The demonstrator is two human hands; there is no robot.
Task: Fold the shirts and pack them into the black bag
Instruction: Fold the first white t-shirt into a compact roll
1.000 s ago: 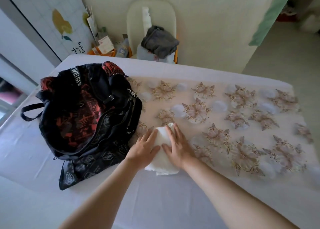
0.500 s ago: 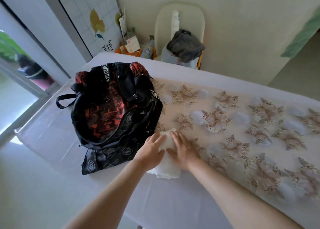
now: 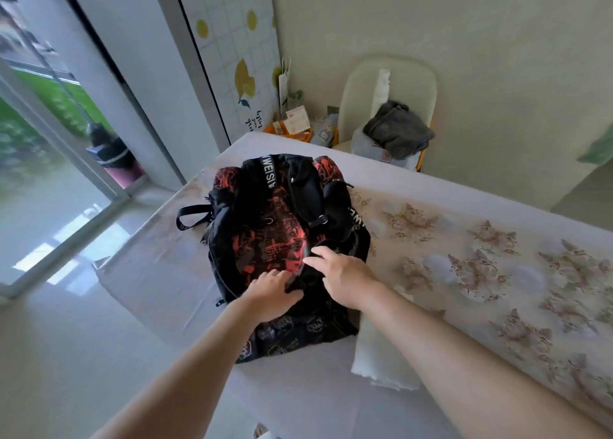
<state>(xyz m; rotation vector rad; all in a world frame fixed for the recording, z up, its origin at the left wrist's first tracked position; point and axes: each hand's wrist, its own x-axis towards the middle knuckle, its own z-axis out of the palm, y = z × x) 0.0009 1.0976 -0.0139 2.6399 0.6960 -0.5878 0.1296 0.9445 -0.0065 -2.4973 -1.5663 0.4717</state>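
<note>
A: Bench (image 3: pixel 441 189), flowered cloth. Folded white shirt (image 3: pixel 378 352) at near edge, just beside black red-printed fabric bag (image 3: pixel 262 236). Likely soft, light, floppy: scoop under both ends.
B: Right hand (image 3: pixel 341 272) splayed on bag; left hand (image 3: pixel 267 294) at its rim, grip cannot be told.

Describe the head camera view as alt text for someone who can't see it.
A person's left hand and right hand are on a black bag with red print on a table. A folded white shirt lies beside the bag, under the right forearm, not yet packed. Behind the table stands a chair holding a grey garment.
</note>
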